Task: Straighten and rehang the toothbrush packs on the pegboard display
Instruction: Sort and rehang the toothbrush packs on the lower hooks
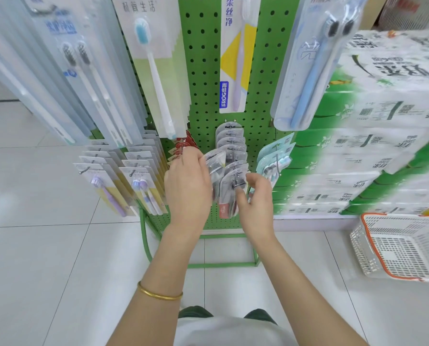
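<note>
White tiled shop floor (46, 245), and standing on it the green pegboard (203, 71), hung with carded toothbrushes from top to bottom. All the action is low on the pegboard's middle column, where a row of clear blister packs (230, 143) files out along one hook, most of which is buried under the packs. The left hand (187, 186) has its grip closed round a tilted pack (214, 162) on the left side of that row, fingers wrapped on the edge, the pack askew against its neighbours. The right hand (257, 198) comes in from the pegboard's right with a narrow grip, thumb and forefinger apparently pinching the front pack (234, 178) low down. These should be featherweight, with glossy plastic that slides under the fingers and a shell that bows if squeezed. So the safer hold looks to be the flat rim or the header, not the bubble over the bristles, and near the top so the hang hole can be steered. Off to the pegboard's right, a white and orange basket (395, 248) sits on the floor.
</note>
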{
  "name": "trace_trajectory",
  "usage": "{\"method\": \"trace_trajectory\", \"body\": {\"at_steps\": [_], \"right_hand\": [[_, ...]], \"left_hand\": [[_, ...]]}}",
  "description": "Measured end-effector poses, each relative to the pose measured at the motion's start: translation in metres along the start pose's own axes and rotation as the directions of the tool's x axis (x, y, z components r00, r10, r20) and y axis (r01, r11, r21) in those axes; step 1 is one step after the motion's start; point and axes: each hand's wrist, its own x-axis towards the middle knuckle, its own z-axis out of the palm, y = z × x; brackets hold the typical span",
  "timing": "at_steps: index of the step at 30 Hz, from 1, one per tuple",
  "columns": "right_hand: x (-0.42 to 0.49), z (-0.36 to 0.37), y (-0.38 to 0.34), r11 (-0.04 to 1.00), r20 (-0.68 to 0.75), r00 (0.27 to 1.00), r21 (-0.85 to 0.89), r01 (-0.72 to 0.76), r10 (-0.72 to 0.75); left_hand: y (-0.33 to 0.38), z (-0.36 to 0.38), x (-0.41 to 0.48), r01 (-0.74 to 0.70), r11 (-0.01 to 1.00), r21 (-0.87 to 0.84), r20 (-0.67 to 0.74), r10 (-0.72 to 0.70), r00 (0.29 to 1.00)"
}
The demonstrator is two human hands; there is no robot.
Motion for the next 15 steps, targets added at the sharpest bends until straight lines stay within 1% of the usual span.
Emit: {"method": "trace_trajectory", "body": {"at_steps": [2,4,7,11,13,15], "right_hand": [[-0.001,-0.005,-0.006,0.998,0.032,0.998,0.02,0.052,-0.052],[-0.002,-0.011,-0.013,0.992,0.082,0.99,0.06,0.108,-0.113],[-0.003,-0.019,-0.02,0.981,0.154,0.975,0.13,0.141,-0.161],[-0.003,-0.025,-0.019,0.984,0.254,0.963,0.17,0.047,-0.09],[-0.004,-0.03,-0.018,0.977,0.284,0.958,0.211,-0.022,-0.04],[-0.007,-0.034,-0.019,0.961,0.293,0.956,0.271,-0.061,-0.022]], "left_hand": [[0.003,-0.003,-0.001,0.024,0.999,-0.041,-0.048,-0.026,0.998],[0.007,-0.004,-0.002,0.077,0.991,-0.11,-0.075,-0.085,0.994],[0.014,-0.004,-0.002,0.19,0.954,-0.232,-0.048,-0.207,0.977],[0.021,0.001,0.003,0.29,0.858,-0.423,0.024,-0.31,0.951],[0.024,0.006,0.004,0.339,0.81,-0.478,0.075,-0.347,0.935],[0.029,0.011,0.003,0.361,0.778,-0.515,0.09,-0.37,0.925]]}}
